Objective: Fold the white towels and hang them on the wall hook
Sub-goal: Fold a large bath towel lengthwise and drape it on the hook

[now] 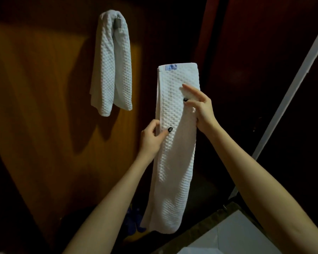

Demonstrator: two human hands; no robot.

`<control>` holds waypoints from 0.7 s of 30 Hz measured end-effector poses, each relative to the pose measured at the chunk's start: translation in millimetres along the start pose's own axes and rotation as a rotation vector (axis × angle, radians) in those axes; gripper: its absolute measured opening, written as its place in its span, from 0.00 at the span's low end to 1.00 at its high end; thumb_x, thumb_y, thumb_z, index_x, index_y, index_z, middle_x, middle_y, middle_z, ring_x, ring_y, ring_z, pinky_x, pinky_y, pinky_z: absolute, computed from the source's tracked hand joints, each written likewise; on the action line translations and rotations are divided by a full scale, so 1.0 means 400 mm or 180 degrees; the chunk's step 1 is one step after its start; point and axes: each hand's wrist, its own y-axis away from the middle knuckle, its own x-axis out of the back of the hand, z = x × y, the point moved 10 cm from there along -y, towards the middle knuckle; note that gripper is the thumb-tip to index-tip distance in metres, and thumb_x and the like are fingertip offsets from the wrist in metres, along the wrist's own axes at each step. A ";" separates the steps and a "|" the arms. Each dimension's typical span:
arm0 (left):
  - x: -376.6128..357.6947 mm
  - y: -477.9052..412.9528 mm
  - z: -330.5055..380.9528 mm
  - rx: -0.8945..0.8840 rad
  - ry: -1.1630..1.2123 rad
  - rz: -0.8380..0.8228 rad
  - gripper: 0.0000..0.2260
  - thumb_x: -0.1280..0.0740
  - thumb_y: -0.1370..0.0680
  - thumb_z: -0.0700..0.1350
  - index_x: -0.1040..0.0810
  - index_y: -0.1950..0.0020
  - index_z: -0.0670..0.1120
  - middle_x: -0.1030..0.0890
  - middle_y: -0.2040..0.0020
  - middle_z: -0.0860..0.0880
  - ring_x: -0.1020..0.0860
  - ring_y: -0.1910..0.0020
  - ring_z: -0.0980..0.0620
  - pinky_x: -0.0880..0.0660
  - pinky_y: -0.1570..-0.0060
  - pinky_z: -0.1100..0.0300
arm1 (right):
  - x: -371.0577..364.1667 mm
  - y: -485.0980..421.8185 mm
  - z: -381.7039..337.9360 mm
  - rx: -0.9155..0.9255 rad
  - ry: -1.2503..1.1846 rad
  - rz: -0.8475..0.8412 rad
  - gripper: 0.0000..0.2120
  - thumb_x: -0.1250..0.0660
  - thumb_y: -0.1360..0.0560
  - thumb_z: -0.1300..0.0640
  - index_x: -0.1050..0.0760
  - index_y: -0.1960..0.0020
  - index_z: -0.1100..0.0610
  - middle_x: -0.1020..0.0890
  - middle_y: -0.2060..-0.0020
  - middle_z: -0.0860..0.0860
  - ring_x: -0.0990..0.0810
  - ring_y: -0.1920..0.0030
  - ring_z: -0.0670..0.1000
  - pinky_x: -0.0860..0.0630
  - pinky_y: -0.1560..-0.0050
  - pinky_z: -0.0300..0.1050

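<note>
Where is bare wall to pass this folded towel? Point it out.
Bare orange-brown wooden wall lies left of the hung white waffle towel; a narrower strip runs between it and the folded white towel that the left hand and right hand hold. The grey metal hook is crowded: that hung towel already drapes over it.

Both bare forearms reach up and forward from the bottom of the view. The left hand (152, 137) pinches the left edge of a long white waffle-weave towel (174, 162) — thumb in front, fingers curled behind. The right hand (202, 109) grips the right edge higher up — forefinger straight, thumb on the cloth.
</note>
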 end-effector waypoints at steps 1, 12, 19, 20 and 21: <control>0.004 -0.005 0.014 -0.0073 -0.0031 0.0083 0.07 0.32 0.23 0.39 0.28 0.59 0.45 0.27 0.66 0.49 0.30 0.68 0.54 0.33 0.66 0.59 | 0.004 0.000 -0.001 0.0000 -0.0011 0.0014 0.25 0.37 0.30 0.73 0.20 0.43 0.48 0.21 0.37 0.52 0.24 0.36 0.47 0.24 0.44 0.36; -0.031 -0.009 0.040 0.0131 0.0849 -0.0307 0.04 0.39 0.19 0.43 0.33 0.49 0.50 0.24 0.60 0.38 0.25 0.64 0.44 0.29 0.65 0.49 | 0.036 0.003 0.003 -0.0239 -0.0431 -0.0148 0.19 0.32 0.27 0.66 0.18 0.44 0.45 0.18 0.42 0.44 0.19 0.41 0.48 0.22 0.49 0.40; -0.009 -0.002 0.000 0.0462 0.0915 -0.0281 0.02 0.36 0.21 0.41 0.25 0.53 0.45 0.18 0.59 0.53 0.20 0.60 0.59 0.25 0.59 0.65 | 0.035 0.018 -0.010 -0.0206 -0.0405 -0.0115 0.17 0.30 0.27 0.64 0.18 0.46 0.44 0.17 0.45 0.43 0.18 0.45 0.46 0.22 0.53 0.39; 0.002 -0.004 0.010 0.0298 0.0777 -0.0249 0.04 0.34 0.22 0.41 0.24 0.56 0.46 0.19 0.59 0.54 0.21 0.59 0.61 0.27 0.58 0.69 | 0.034 0.020 -0.014 -0.0194 -0.0432 -0.0119 0.17 0.31 0.26 0.65 0.18 0.45 0.45 0.16 0.46 0.43 0.17 0.47 0.45 0.22 0.54 0.38; 0.012 -0.007 0.020 0.0172 0.0597 -0.0185 0.05 0.33 0.23 0.42 0.23 0.59 0.47 0.21 0.57 0.55 0.23 0.56 0.63 0.29 0.55 0.72 | 0.035 0.021 -0.018 -0.0186 -0.0468 -0.0132 0.17 0.31 0.26 0.65 0.18 0.45 0.45 0.16 0.47 0.42 0.17 0.48 0.45 0.22 0.55 0.37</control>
